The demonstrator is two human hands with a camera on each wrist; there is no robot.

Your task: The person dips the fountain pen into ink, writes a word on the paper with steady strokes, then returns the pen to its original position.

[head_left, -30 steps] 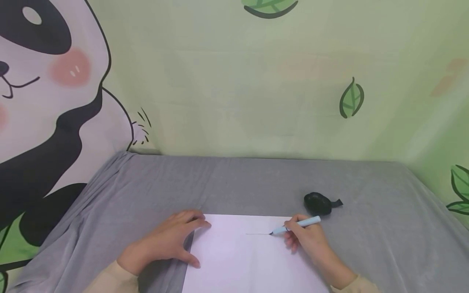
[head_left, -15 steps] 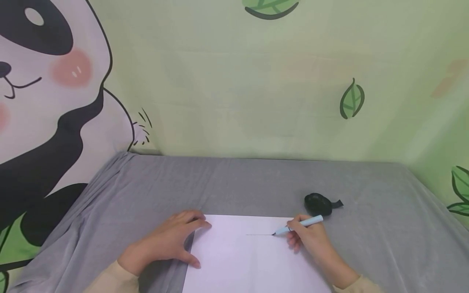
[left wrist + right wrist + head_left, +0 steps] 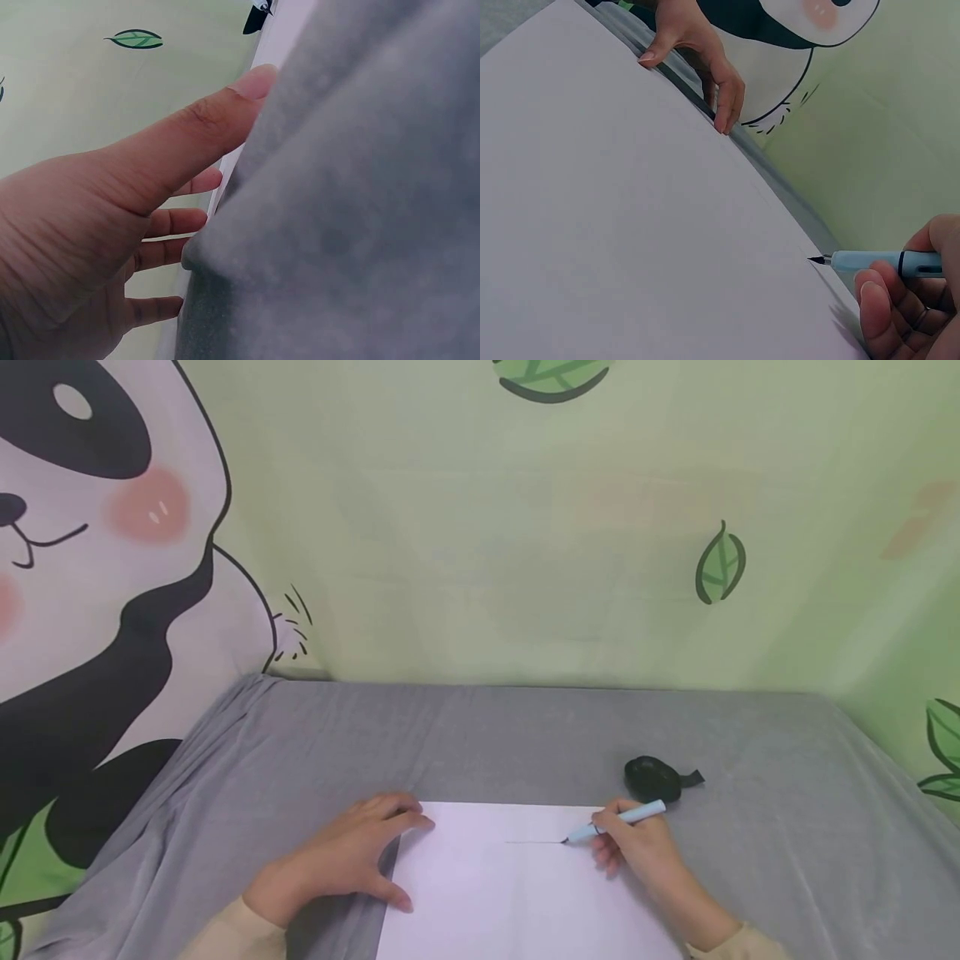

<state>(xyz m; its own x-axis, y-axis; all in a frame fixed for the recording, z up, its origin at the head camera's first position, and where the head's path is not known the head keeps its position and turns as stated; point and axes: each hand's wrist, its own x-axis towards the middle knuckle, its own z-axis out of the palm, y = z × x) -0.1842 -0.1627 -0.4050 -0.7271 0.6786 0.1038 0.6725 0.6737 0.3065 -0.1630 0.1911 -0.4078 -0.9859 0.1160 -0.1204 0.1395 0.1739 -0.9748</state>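
A large white sheet of paper [image 3: 465, 893] lies at the front middle of the grey cloth. My right hand [image 3: 641, 843] pinches a light blue fountain pen [image 3: 626, 816], whose dark nib is at the right end of a thin straight line [image 3: 532, 842] on the sheet. The nib [image 3: 819, 260] shows close over the paper in the right wrist view. My left hand [image 3: 352, 852] rests at the sheet's left edge, thumb and fingers spread, their tips on the paper. In the left wrist view its thumb [image 3: 206, 124] reaches over the edge.
Behind the right hand lies a rounded black object [image 3: 651, 778] with a short tab. Grey cloth [image 3: 480, 735] covers the table. A pale green backdrop [image 3: 465, 543] with a printed panda [image 3: 172, 602] and leaves stands behind and at the sides.
My right hand has slid slightly to the right with the pen, and the line behind the nib has grown longer. The left hand has stayed at the paper's edge.
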